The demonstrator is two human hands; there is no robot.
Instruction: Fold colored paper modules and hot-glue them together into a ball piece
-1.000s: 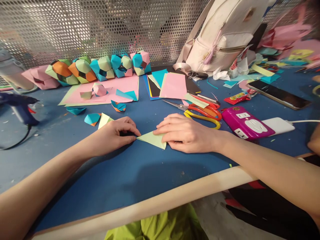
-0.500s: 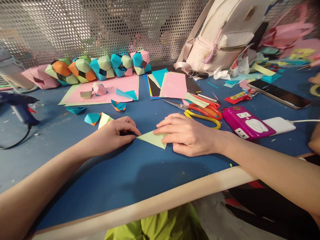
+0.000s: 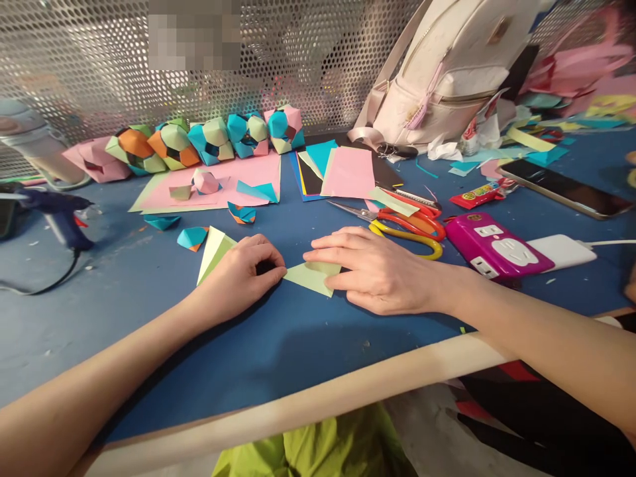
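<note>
A folded light-green paper (image 3: 312,278) lies pointed end left on the blue table, with an upper flap slightly raised. At its left tip, my left hand (image 3: 251,268) is closed, thumb and index finger pinching the point. Over the paper's right side rests my right hand (image 3: 380,268), its fingers stretched out and a little apart, touching the flap; part of the paper is hidden beneath them. Another folded light-green paper (image 3: 213,248) stands behind my left hand. Just beyond my right hand are scissors (image 3: 407,228) with red and yellow handles.
Several folded paper balls (image 3: 213,139) line the mesh panel. Coloured sheets (image 3: 348,172) lie in front of it. A purple power strip (image 3: 497,245), phone (image 3: 561,185) and backpack (image 3: 422,93) are right. A glue gun (image 3: 59,212) lies left.
My view has shifted slightly, so things appear further right. The green paper's upper flap now looks more lifted under my right fingers. My left hand stays at the tip.
</note>
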